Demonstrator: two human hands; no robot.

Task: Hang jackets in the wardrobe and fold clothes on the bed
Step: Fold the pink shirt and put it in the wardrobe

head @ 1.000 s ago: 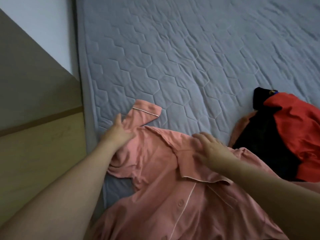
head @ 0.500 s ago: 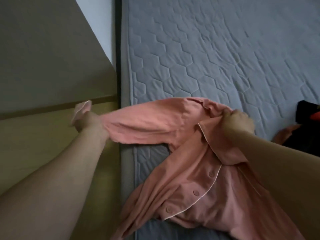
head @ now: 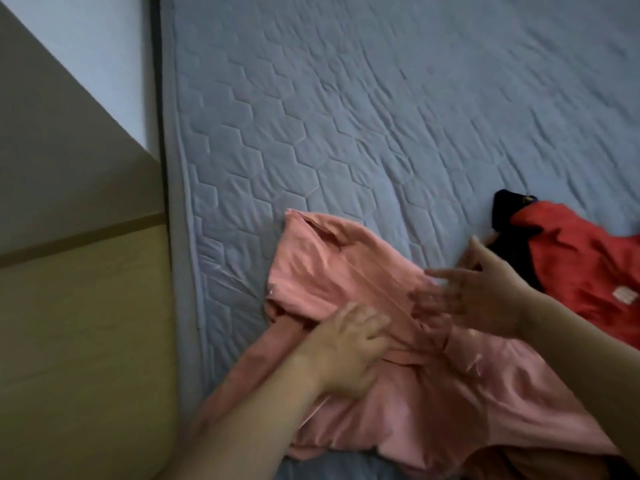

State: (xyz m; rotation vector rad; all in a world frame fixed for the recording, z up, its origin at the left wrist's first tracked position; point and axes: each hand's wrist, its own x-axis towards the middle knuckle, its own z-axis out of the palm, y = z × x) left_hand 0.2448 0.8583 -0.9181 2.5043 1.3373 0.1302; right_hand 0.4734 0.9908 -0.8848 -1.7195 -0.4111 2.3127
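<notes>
A pink button-up shirt [head: 322, 268] with thin white piping lies on the grey quilted bed [head: 346, 116], its left sleeve folded across the body. My left hand [head: 346, 351] presses flat on the folded part, fingers spread. Just right of it, my right hand [head: 478, 292] hovers over the shirt's upper right area with straight fingers, blurred by motion, holding nothing.
A red and black jacket [head: 581, 265] lies crumpled on the bed at the right, close to my right hand. The bed's left edge [head: 173, 237] runs beside a tan wooden panel [head: 79, 341] and a white wall [head: 97, 46].
Earlier both hands held the shirt, the left pulling the sleeve out past the bed's edge. Now the sleeve is folded over the body and both hands have let go, the left pressing flat.
</notes>
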